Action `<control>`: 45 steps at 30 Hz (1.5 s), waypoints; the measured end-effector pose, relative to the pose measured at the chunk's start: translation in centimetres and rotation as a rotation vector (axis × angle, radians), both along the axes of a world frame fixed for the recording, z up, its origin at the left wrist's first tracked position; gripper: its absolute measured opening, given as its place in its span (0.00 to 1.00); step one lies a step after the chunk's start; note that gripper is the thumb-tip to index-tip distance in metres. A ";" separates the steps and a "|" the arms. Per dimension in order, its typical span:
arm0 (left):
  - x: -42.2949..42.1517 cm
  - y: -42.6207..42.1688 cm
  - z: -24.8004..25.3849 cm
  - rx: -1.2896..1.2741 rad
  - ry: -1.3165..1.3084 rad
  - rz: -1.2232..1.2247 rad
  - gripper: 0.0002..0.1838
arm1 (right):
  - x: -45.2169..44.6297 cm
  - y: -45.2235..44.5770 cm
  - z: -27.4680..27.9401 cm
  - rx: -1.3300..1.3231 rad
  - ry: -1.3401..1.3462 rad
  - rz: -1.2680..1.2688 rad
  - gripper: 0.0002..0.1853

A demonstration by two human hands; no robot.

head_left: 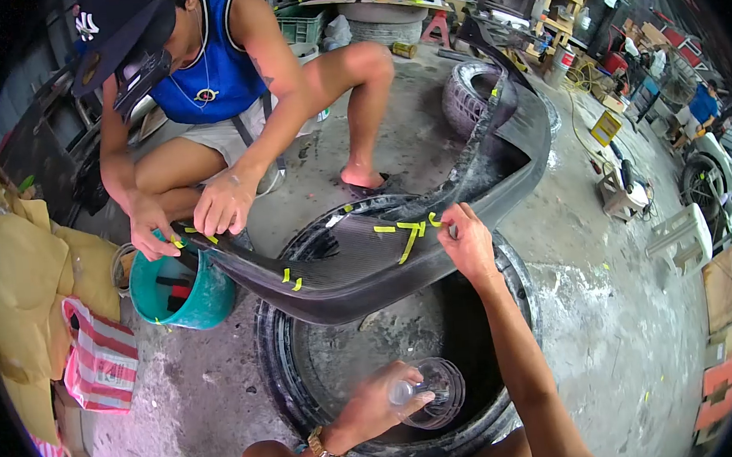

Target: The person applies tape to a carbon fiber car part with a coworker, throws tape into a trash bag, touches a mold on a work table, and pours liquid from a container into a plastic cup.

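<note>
A long dark car body part (362,288) with a ribbed surface lies across a large tire (273,354). Short yellow tape strips (409,244) are stuck on it. My right hand (469,242) is closed at its edge, with the fingertips at a curled yellow strip. Lower down, over the tire's opening, my left hand (387,401) is wrapped round a clear plastic bottle (439,393). Across from me, a co-worker's two hands (224,206) touch the part's left end, one of them near a yellow strip.
A teal bucket (183,305) stands left of the tire, beside a red-and-white striped bag (103,357). The co-worker (220,86) sits at the upper left. Another tire (459,107) is behind the part. White stools (681,240) stand at the right.
</note>
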State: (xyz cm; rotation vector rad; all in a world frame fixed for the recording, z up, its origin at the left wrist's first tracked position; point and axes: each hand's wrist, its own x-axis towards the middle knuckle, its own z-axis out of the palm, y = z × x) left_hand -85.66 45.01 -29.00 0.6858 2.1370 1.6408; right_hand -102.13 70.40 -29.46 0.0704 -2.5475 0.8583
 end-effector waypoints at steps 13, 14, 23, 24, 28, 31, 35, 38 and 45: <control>0.1 0.5 0.3 -0.001 -0.007 -0.025 0.17 | 4.0 -3.8 -5.6 0.364 -0.105 0.360 0.09; 0.0 0.4 0.4 -0.003 -0.007 -0.023 0.17 | 4.2 -4.0 -6.1 0.414 -0.123 0.350 0.09; 0.0 0.4 0.2 0.092 -0.006 0.018 0.17 | 6.7 -5.9 -5.5 0.434 -0.205 0.385 0.12; -0.1 0.5 0.3 0.091 -0.009 0.021 0.17 | 6.9 -5.8 -5.0 0.368 -0.178 0.442 0.12; -0.2 0.3 0.9 0.058 -0.054 0.014 0.13 | 7.8 -4.9 -4.2 0.149 -0.076 0.509 0.11; -0.2 0.0 0.8 0.061 -0.065 0.028 0.13 | 8.3 -3.7 -4.4 -0.302 -0.525 0.372 0.06; -1.1 0.0 1.5 0.118 0.022 0.112 0.13 | 8.7 -2.2 -6.6 -0.784 -0.566 0.388 0.02; -1.4 -0.9 0.8 0.162 -0.108 0.384 0.12 | 8.8 -2.0 -5.7 -0.995 -0.631 0.405 0.02; -2.4 -3.7 2.1 0.450 -0.101 0.610 0.16 | 8.0 5.9 -5.0 0.122 -0.168 0.100 0.06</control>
